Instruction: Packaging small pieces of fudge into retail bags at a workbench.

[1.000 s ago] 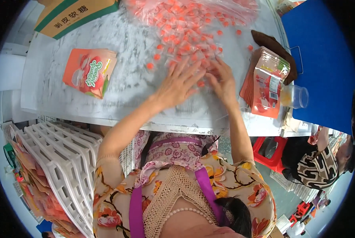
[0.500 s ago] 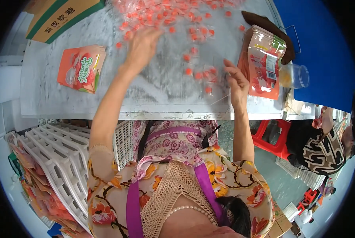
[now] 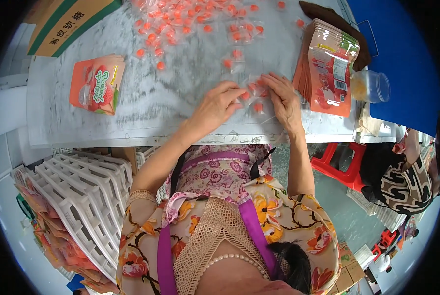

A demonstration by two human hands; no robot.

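the table [image 3: 156, 110] bears wrapped candies [image 3: 258, 106] between left grip [image 3: 216, 104] and right grip [image 3: 285, 102].

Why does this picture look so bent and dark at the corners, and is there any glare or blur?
In the head view, the wide fisheye lens curves shapes near the rim, such as the white crates, and leaves black corners; in the head view, white glare streaks the glossy pouch stack; in the head view, the left hand and right hand look fairly clear.
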